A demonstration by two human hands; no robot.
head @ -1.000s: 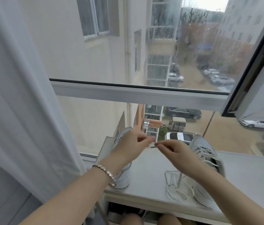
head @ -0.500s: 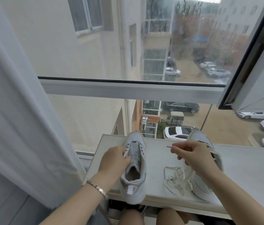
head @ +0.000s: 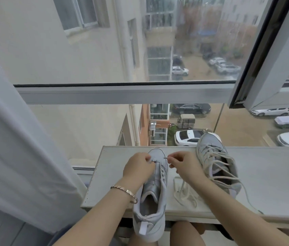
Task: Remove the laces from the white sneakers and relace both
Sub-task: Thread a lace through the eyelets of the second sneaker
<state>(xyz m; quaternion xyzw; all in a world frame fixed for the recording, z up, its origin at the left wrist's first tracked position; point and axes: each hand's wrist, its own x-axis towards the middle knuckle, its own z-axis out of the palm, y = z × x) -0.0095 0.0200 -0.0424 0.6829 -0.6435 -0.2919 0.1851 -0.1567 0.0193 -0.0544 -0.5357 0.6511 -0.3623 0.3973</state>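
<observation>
An unlaced white sneaker [head: 151, 203] lies on the pale sill [head: 264, 183], its heel over the front edge. My left hand [head: 138, 167] holds it at the lowest eyelets near the toe. My right hand [head: 182, 166] pinches the tip of a loose white lace [head: 184, 194] just right of the toe, and the lace runs down into a pile on the sill. The second white sneaker [head: 216, 160] stands to the right with its lace threaded loosely and an end trailing toward the front edge.
A white curtain [head: 16, 139] hangs close on the left. The window glass and its frame bar [head: 122, 94] rise right behind the sill, with an open sash [head: 273, 59] at the upper right. My knees show below the sill's front edge.
My hands dropped from mid-air to the left sneaker, which now lies flat. My left hand moved up to the toe eyelets, and my right brought the lace tip beside it.
</observation>
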